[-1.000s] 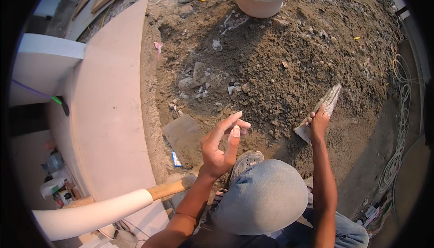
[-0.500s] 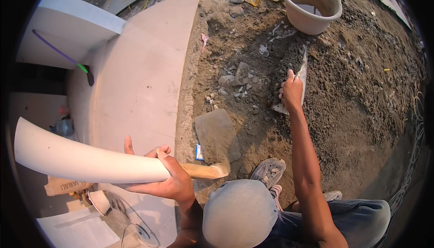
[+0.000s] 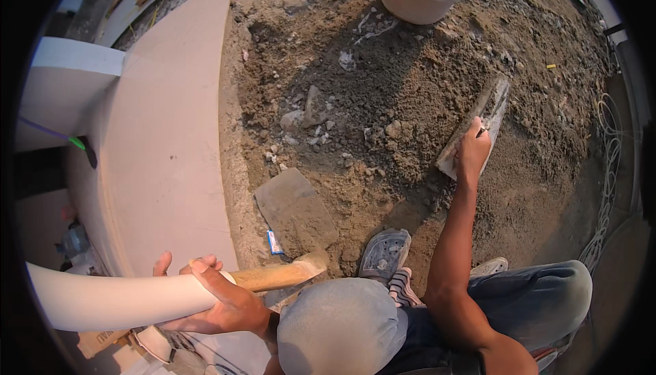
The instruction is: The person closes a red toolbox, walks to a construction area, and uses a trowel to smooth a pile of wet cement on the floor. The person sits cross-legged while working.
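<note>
A person's left hand [image 3: 222, 301] wraps around a white tube [image 3: 130, 301] on a wooden handle [image 3: 270, 278], one finger lifted away, while the right hand [image 3: 473, 151] closes in a fist on a trowel [image 3: 492, 102]. The trowel sits on sand [image 3: 403, 136], nearer the person than the bucket [image 3: 417, 10] and slightly to its right; the tube is well apart from the bucket, nearer the person and left. Left of the bucket, a pale slab [image 3: 171, 122] ends in a long edge along the sand. Right of the bucket, sand spreads toward looped cable [image 3: 605, 197]. Something pale shows inside the bucket, too little seen to identify.
</note>
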### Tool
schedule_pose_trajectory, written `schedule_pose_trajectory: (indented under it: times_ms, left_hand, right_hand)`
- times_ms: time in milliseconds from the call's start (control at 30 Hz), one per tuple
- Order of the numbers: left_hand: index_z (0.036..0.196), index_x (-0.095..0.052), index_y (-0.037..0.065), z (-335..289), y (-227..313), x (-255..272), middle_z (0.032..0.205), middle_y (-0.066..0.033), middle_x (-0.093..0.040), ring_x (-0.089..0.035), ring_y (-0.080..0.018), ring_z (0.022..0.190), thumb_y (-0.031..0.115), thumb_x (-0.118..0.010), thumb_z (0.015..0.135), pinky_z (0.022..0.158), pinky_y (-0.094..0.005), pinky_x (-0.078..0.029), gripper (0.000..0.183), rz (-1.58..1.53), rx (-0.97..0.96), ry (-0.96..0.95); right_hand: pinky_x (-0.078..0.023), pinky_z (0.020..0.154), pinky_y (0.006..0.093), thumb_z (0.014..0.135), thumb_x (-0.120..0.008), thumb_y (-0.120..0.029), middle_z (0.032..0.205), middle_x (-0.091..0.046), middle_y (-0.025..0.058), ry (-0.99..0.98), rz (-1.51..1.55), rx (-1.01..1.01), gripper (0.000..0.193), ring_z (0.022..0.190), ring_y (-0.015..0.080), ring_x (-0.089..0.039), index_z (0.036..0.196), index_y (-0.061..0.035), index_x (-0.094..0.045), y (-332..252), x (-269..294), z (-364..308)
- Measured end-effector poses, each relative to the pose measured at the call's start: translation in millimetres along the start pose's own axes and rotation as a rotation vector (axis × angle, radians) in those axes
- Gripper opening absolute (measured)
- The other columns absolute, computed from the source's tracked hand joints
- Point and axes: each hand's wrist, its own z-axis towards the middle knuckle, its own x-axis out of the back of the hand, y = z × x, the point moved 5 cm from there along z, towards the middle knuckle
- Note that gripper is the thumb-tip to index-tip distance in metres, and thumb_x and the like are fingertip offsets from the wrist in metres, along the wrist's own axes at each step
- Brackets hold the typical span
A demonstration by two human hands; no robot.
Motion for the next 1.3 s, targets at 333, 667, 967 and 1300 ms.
schedule_pose_trajectory:
  times_ms: [333,667,967,1300]
  left_hand:
    - [0.129,-0.022,-0.007,-4,9,-13,0.097,-0.0187,-0.06,-0.057,-0.0193,0.068,0.003,-0.06,0.089,0.059,-0.0306,-0.05,0.056,0.042,0.004,-0.017]
    - [0.134,-0.022,-0.005,-1,6,-9,0.103,-0.018,-0.059,-0.055,-0.0196,0.066,0.005,-0.064,0.087,0.057,-0.0311,-0.048,0.064,-0.021,-0.06,-0.006]
    - [0.128,-0.026,-0.003,-5,3,4,0.125,-0.0212,-0.051,-0.052,-0.0193,0.065,0.004,-0.063,0.082,0.056,-0.032,-0.047,0.059,-0.067,-0.029,0.034]
    - [0.132,-0.028,-0.002,-7,0,9,0.118,-0.015,-0.056,-0.053,-0.0188,0.069,0.001,-0.063,0.083,0.06,-0.03,-0.049,0.061,-0.123,-0.089,0.021]
  right_hand:
    - [-0.045,0.075,0.0567,0.097,-0.049,-0.033,0.082,-0.062,0.0351,-0.335,-0.331,0.308,0.046,0.086,0.0551,-0.057,0.086,0.01,-0.057,-21,-160,-42]
    - [-0.048,0.059,0.0463,0.101,-0.046,-0.035,0.069,-0.06,0.0219,-0.448,0.136,0.19,0.042,0.06,0.0368,-0.06,0.084,0.0036,-0.051,-50,-136,-91]
    - [-0.047,0.044,0.0437,0.1,-0.047,-0.033,0.066,-0.062,0.0217,-0.481,0.088,-0.049,0.046,0.049,0.0322,-0.062,0.077,0.0066,-0.055,5,-198,-84]
    - [-0.046,0.076,0.0566,0.098,-0.049,-0.033,0.081,-0.062,0.0342,-0.557,-0.038,0.377,0.041,0.082,0.0528,-0.06,0.095,0.0077,-0.054,-37,-212,-115]
